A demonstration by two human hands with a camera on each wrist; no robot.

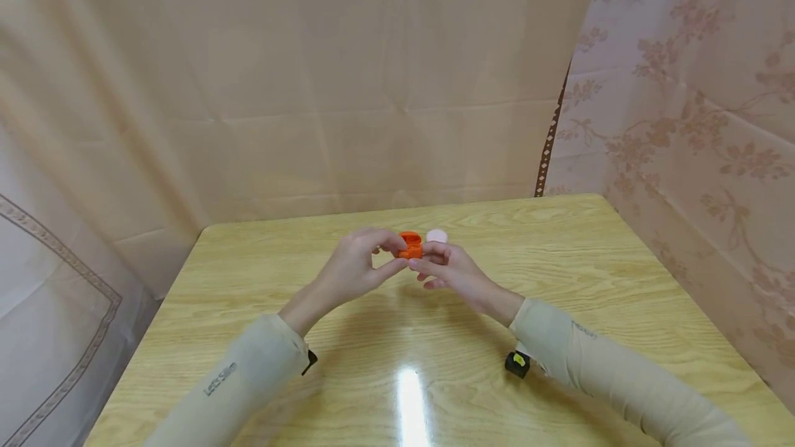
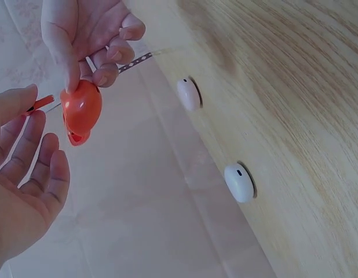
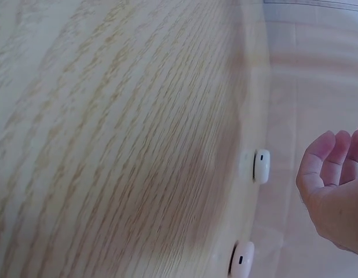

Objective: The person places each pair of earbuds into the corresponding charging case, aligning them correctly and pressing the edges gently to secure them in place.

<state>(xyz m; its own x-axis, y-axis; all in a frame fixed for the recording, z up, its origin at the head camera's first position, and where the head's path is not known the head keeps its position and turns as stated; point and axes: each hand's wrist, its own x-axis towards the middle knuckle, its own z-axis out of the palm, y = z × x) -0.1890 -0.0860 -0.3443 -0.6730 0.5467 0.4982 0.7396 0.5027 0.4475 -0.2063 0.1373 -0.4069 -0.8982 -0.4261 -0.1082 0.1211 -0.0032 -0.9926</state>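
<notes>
An orange earbud case (image 1: 411,252), its lid up, is held above the table between both hands. My right hand (image 1: 453,273) grips the case by its side with thumb and fingers, as the left wrist view also shows. With thumb and forefinger my left hand (image 2: 25,179) pinches a small orange earbud (image 2: 44,102) with a dark spot, just beside the case. In the right wrist view only the curled fingers of the right hand (image 3: 335,191) and a sliver of orange at the edge show.
A pink rounded case (image 2: 189,94) and a white one (image 2: 239,182) sit on the wooden table (image 1: 559,261) near its far edge. In the head view the pink case is just behind the right hand. Cloth curtains (image 1: 310,88) hang behind and beside the table.
</notes>
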